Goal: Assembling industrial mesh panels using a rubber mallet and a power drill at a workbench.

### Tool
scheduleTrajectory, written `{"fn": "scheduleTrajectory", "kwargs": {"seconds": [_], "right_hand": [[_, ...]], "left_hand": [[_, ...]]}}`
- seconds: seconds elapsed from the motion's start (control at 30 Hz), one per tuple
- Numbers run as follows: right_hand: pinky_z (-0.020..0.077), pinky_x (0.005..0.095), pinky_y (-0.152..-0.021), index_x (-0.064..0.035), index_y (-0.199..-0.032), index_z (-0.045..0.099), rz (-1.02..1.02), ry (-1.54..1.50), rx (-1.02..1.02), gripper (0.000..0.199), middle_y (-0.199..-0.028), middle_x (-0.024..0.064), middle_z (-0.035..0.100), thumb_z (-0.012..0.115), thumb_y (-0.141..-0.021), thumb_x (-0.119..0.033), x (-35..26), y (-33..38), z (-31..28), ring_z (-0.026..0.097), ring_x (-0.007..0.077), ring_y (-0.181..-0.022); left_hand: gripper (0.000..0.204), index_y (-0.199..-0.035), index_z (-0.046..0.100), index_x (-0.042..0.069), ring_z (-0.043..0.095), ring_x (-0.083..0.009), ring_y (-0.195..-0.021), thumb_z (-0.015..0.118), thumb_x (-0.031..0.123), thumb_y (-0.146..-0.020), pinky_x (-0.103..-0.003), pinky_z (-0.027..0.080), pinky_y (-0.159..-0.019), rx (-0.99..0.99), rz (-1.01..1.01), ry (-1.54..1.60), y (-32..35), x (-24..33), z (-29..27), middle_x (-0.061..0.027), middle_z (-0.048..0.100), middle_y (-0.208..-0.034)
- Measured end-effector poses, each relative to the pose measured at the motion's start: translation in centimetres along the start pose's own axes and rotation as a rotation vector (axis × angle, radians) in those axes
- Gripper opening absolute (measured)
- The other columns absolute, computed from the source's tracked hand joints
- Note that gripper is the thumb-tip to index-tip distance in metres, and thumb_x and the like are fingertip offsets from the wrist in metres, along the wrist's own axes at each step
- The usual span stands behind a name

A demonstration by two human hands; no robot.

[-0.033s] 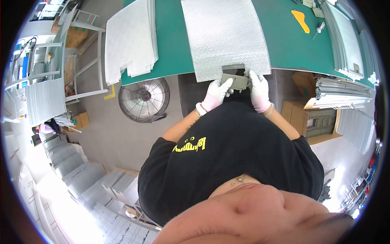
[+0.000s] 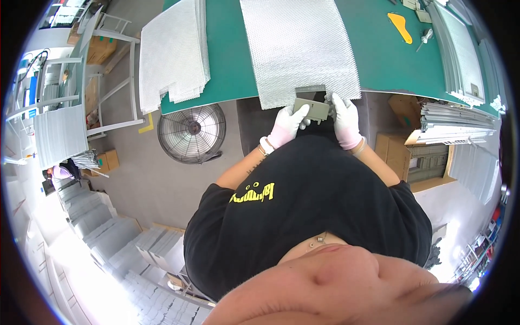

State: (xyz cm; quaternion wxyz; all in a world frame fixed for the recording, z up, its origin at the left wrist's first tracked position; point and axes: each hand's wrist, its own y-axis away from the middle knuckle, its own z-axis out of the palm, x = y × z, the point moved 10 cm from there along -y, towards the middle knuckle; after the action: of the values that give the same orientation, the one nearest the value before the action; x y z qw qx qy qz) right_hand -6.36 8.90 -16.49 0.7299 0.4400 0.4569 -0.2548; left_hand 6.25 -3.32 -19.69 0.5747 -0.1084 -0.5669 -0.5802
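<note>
Hands, left (image 2: 287,123) and right (image 2: 345,120), clamped on grey block (image 2: 312,109) at mesh sheet (image 2: 298,46) near edge.

A flat grey-green metal bracket (image 2: 311,109) (held level) overlaps the mesh sheet's (image 2: 298,49) near edge.

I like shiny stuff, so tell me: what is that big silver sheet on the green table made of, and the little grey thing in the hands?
The big silver sheet looks like metal mesh: pale, slightly shiny, with a fine grid texture. The little grey thing seems a flat plate, dull olive-grey, maybe painted metal or plastic; hard to tell. The left hand and right hand holding it wear thin white gloves.
</note>
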Motion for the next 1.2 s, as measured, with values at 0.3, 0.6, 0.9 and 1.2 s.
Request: {"fn": "scheduleTrajectory", "kwargs": {"seconds": [0.3,0.6,0.9,1.2], "right_hand": [[0.0456,0.0232,-0.067,-0.0004,-0.106,0.066,0.004,0.174,0.034,0.031,-0.087,0.0007,0.066,0.065,-0.099,-0.031,0.0,0.2,-0.4,0.056,0.0061,-0.076],[0.0488,0.0269,-0.071,-0.0034,-0.112,0.065,0.004,0.036,-0.417,0.038,-0.090,0.0031,0.066,0.050,-0.105,-0.038,2.1,0.8,4.4,0.058,0.0102,-0.074],[0.0433,0.0237,-0.057,-0.0039,-0.107,0.065,-0.100,-0.038,-0.043,0.038,-0.086,0.0018,0.065,0.048,-0.106,-0.038,0.4,1.1,-1.3,0.054,0.0060,-0.067],[0.0459,0.0230,-0.064,-0.0064,-0.112,0.064,0.120,0.005,-0.210,0.030,-0.095,-0.0003,0.064,0.052,-0.104,-0.033,-0.7,-0.5,0.1,0.057,0.0064,-0.075]], "left_hand": [[0.051,-0.133,0.051,-0.006,0.067,-0.0177,-0.101,0.061,0.033,-0.102,-0.032,0.056,-0.085,-0.089,0.049,0.401,0.6,0.0,1.3,-0.0148,0.065,-0.117],[0.055,-0.143,0.053,0.007,0.048,-0.0310,-0.136,0.058,0.040,-0.100,-0.041,0.040,-0.111,-0.792,-0.046,-0.807,3.6,12.5,7.3,-0.0172,0.045,-0.153],[0.059,-0.147,0.051,0.025,0.034,-0.0428,-0.144,0.052,0.054,-0.095,-0.067,0.018,-0.116,-0.131,1.112,-1.838,-3.2,15.8,11.8,-0.0183,0.041,-0.155],[0.055,-0.146,0.052,0.024,0.036,-0.0484,-0.141,0.056,0.044,-0.094,-0.071,0.019,-0.113,-0.062,1.046,-1.788,-1.9,15.6,11.7,-0.0197,0.041,-0.154]]}}
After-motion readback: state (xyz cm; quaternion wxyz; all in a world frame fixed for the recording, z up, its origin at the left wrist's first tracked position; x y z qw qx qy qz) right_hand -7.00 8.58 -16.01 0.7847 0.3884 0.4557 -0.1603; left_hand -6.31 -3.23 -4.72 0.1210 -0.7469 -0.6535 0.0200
